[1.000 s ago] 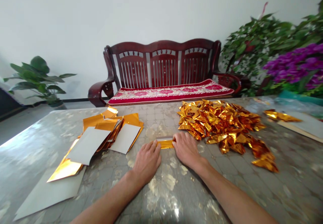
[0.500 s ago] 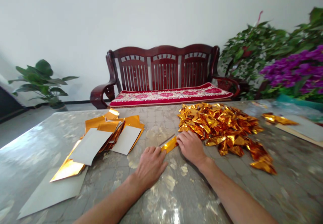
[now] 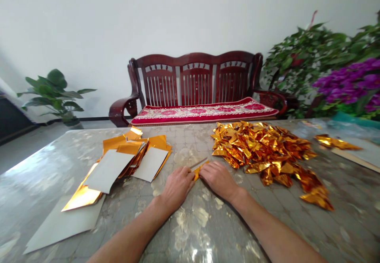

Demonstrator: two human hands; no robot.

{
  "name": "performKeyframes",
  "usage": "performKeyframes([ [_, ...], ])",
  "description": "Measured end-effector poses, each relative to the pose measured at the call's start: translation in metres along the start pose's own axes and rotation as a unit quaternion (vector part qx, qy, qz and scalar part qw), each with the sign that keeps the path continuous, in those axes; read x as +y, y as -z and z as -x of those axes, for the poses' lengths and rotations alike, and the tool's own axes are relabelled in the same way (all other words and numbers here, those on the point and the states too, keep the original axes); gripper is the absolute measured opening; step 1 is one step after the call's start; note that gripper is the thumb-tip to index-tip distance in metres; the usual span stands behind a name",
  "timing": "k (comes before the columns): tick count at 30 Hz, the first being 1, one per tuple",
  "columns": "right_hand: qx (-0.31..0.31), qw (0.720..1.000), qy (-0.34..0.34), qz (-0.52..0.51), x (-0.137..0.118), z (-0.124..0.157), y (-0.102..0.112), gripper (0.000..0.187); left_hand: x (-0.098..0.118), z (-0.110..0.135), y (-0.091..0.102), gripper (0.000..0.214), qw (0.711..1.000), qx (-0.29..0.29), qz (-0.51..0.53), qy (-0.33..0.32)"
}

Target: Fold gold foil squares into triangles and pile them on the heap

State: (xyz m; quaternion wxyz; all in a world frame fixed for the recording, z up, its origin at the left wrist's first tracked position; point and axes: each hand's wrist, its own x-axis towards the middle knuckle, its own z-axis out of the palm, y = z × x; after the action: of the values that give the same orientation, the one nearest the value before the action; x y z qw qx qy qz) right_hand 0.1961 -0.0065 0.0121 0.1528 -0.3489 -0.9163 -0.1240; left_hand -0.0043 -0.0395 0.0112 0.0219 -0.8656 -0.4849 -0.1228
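Observation:
A small folded strip of gold foil paper (image 3: 197, 172) lies on the table between my two hands. My left hand (image 3: 179, 184) has its fingers closed on the strip's left end. On the other end, my right hand (image 3: 219, 178) presses down with its fingers bent and held together. The hands almost meet, and much of the strip is hidden under the fingers. Just beyond it lies a thin, straight grey piece (image 3: 199, 162), whose kind I cannot make out. To the right, near my right hand, spreads a heap of folded gold foil pieces (image 3: 261, 144).
Loose gold and white paper sheets (image 3: 111, 170) lie at the left, with a larger pale sheet (image 3: 63, 225) under them. Pale boards (image 3: 356, 158) and clear plastic (image 3: 311, 127) are at the far right of the patterned table (image 3: 133, 231). Behind stands a wooden bench (image 3: 196, 77).
My right hand has shifted left, closer to my left hand. Less of the gold strip shows between them, and its visible part looks more folded. The view has turned slightly.

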Motion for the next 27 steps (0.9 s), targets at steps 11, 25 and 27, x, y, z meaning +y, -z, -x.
performKeyframes([
  [11,-0.003,0.999,-0.035,0.007,-0.008,0.0,0.001,0.014,0.004,-0.006,-0.008,0.013,0.992,0.053,-0.11,-0.029],
  [25,-0.002,0.995,-0.053,-0.084,-0.01,-0.002,0.002,0.017,0.001,-0.001,0.007,0.029,0.995,0.096,0.034,0.012],
  [27,0.007,0.994,-0.058,-0.088,-0.01,-0.001,0.002,0.017,-0.007,0.001,0.005,0.024,0.991,0.104,0.084,0.011],
])
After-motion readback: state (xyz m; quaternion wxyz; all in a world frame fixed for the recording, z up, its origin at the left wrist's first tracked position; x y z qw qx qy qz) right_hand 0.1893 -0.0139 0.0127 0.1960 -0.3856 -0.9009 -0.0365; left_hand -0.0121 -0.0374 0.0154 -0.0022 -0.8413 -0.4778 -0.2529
